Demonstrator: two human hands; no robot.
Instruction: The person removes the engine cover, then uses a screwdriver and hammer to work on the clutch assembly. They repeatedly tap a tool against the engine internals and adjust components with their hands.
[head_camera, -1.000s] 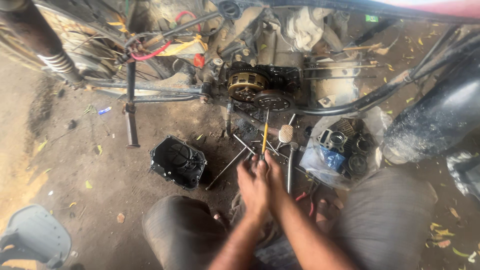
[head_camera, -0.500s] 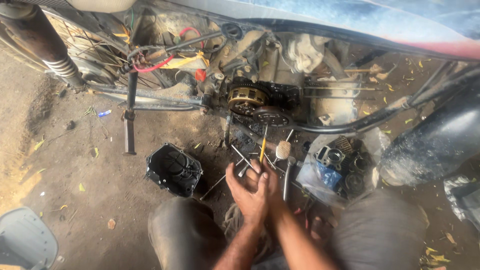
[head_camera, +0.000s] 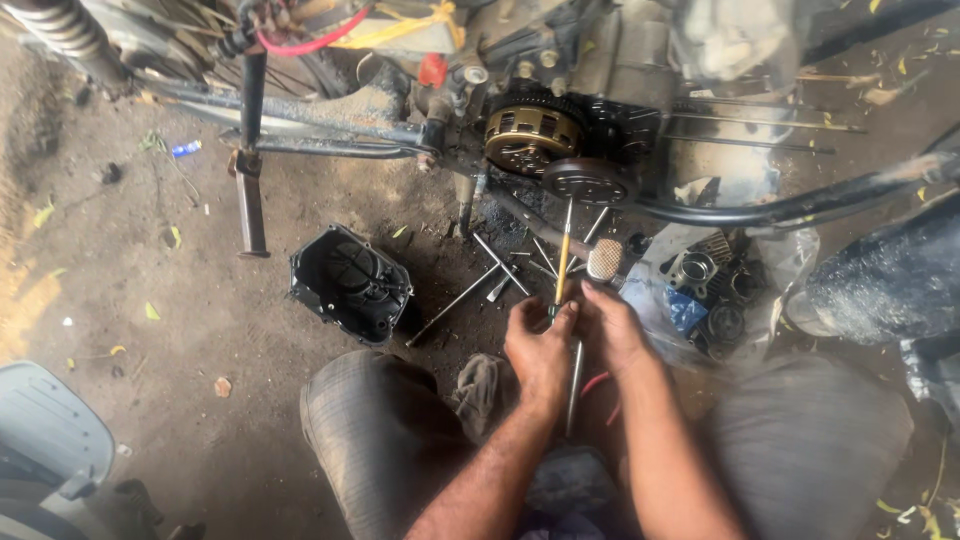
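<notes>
Low over the oily dirt floor, both hands meet around a thin yellow-handled screwdriver. Left hand has its fingers curled closed around the lower end of the tool; right hand presses in just beside it, fingers bent against the same spot, though whether they actually grip cannot be told. The screwdriver stands nearly upright out of the fingers, its slim yellow shaft rising toward the dark round cover on the motorcycle engine, below the brass-coloured toothed clutch wheel. A long steel rod runs down between the wrists. Loose steel bolts and spanners lie scattered just ahead of the knuckles. A black plastic engine cover lies open-side up, well apart to the left.
</notes>
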